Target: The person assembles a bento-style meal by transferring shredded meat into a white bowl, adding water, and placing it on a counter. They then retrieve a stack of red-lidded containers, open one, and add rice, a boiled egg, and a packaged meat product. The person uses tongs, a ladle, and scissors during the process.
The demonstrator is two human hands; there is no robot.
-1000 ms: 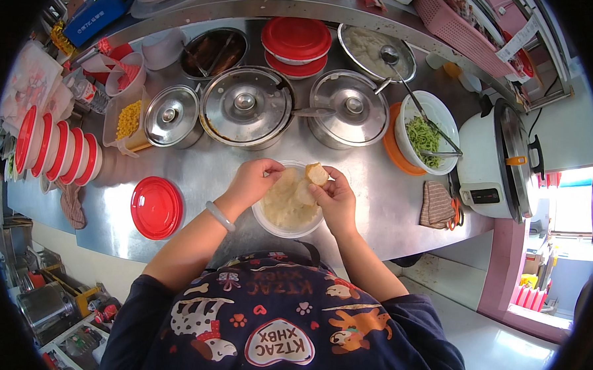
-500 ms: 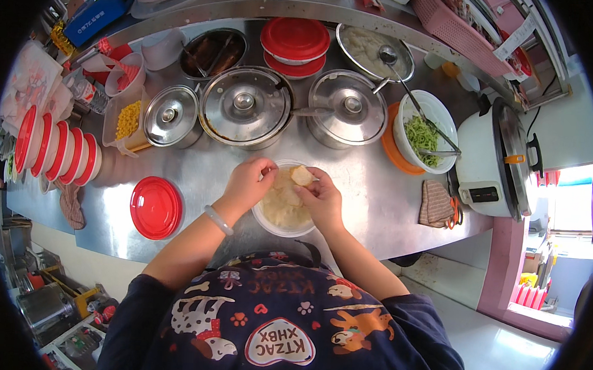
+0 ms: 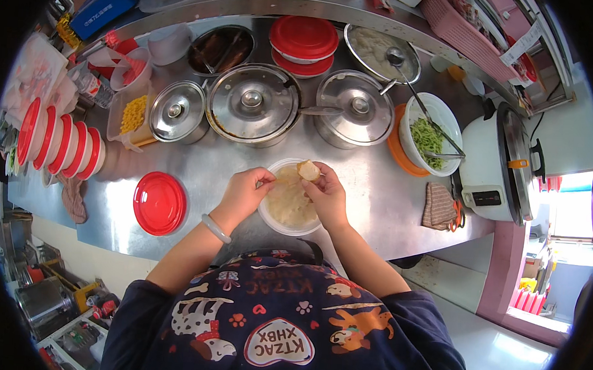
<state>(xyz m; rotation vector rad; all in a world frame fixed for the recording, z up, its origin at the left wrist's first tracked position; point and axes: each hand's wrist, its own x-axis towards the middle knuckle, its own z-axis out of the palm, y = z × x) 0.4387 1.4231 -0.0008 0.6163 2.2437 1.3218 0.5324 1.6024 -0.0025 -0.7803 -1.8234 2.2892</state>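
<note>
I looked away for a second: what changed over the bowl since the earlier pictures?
Very little. The right hand still holds the pale food piece over the white bowl, and the left hand stays at the rim. Pots and the red lid are unmoved.

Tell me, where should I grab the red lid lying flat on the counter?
Take the red lid by its raised rim, best from the front edge nearest the person. It lies flat on the steel counter, so the top gives nothing to pinch, and the left hand is closest to it.
</note>
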